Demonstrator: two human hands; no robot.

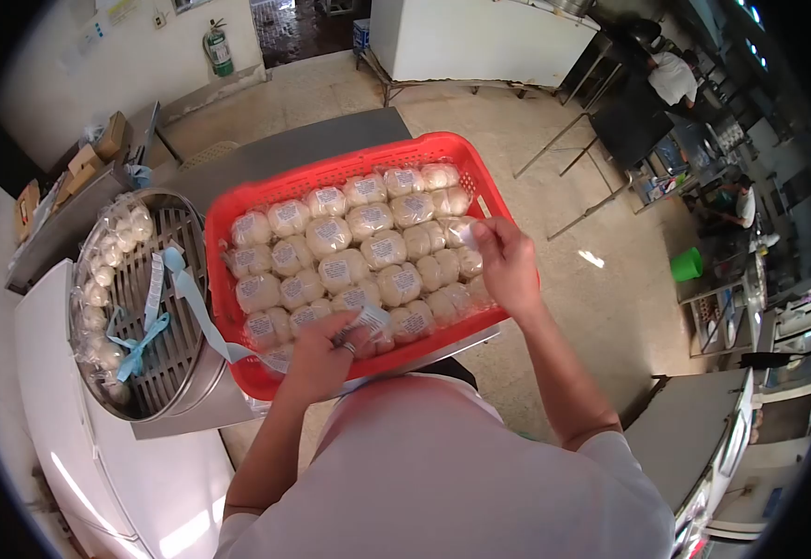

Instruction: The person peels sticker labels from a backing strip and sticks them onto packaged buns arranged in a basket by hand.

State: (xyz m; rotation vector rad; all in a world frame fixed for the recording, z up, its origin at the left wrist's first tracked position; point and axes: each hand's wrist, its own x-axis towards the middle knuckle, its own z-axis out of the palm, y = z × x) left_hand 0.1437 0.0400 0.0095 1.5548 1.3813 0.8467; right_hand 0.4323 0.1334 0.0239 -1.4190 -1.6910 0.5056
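Observation:
A red plastic basket point(469, 154) is filled with rows of wrapped round buns point(333, 235), many bearing a printed white label. My left hand point(320, 359), with a ring on one finger, is over the basket's near edge, closed on a strip of labels point(374, 320). A pale blue backing ribbon point(202, 312) trails leftward from near this hand. At the basket's right side, my right hand point(510, 265) is closed in a pinch, with a small white label point(464, 233) at its fingertips, just above the unlabelled buns there.
Left of the basket stands a round metal steamer point(182, 396) with a slatted base, blue ribbon and bagged small white balls point(105, 275). Both rest on a steel table point(331, 130). Cardboard boxes point(84, 163) sit farther left. Two people point(674, 79) are among equipment at the right, near a green bucket point(687, 265).

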